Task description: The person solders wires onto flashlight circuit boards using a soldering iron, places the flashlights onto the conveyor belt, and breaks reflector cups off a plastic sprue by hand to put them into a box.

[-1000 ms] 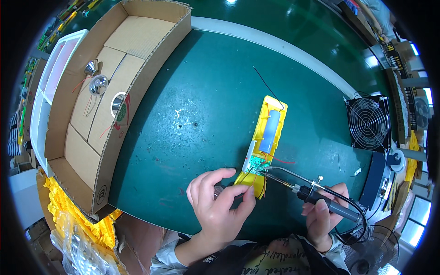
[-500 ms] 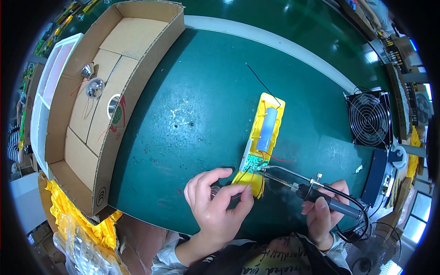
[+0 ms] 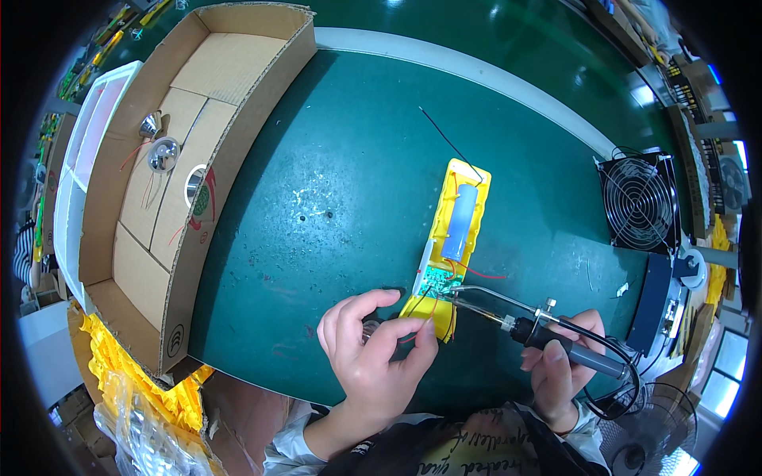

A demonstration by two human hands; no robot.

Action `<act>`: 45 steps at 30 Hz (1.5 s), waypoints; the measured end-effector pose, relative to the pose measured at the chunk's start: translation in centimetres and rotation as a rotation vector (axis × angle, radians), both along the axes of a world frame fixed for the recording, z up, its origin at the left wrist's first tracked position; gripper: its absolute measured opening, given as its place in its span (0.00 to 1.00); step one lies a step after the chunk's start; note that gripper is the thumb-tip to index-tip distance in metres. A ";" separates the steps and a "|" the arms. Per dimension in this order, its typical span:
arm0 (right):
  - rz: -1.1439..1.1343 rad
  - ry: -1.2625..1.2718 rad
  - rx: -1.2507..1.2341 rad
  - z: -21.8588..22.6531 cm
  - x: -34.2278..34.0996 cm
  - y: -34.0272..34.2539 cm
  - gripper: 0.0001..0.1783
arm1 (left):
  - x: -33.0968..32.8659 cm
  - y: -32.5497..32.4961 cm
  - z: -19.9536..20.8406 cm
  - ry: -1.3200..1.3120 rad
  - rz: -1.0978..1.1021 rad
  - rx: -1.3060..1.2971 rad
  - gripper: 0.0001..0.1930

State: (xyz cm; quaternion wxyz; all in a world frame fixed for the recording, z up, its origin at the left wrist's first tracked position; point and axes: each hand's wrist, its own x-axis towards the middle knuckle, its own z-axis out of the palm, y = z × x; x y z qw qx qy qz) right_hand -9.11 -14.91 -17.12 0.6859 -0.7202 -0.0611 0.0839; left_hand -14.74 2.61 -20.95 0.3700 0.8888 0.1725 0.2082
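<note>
Two hands have barely shifted over the last second, though the view has slid slightly: the right hand [image 3: 562, 361] keeps its grip around the soldering iron [image 3: 583, 359], tip at the green circuit board [image 3: 438, 281], while the left hand [image 3: 377, 349] keeps a narrow grip, apparently pinching a thin wire [image 3: 434, 309]. The board lies in the yellow casing [image 3: 439, 236] on the tabletop [image 3: 341, 159], so the work seems held at one spot
</note>
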 end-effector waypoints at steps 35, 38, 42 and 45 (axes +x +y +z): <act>0.014 -0.002 -0.036 0.5 -0.4 0.0 0.11 | -0.2 0.0 0.1 0.011 0.002 -0.020 0.07; 0.012 0.003 -0.018 0.6 -0.4 0.0 0.11 | -0.2 -0.1 0.0 0.005 0.006 -0.027 0.06; 0.022 -0.008 -0.033 0.6 -0.5 0.0 0.11 | -0.2 -0.1 0.1 0.005 0.006 -0.024 0.06; 0.004 -0.015 -0.010 0.7 -0.5 -0.2 0.12 | -0.2 -0.1 -0.1 -0.012 0.014 -0.021 0.06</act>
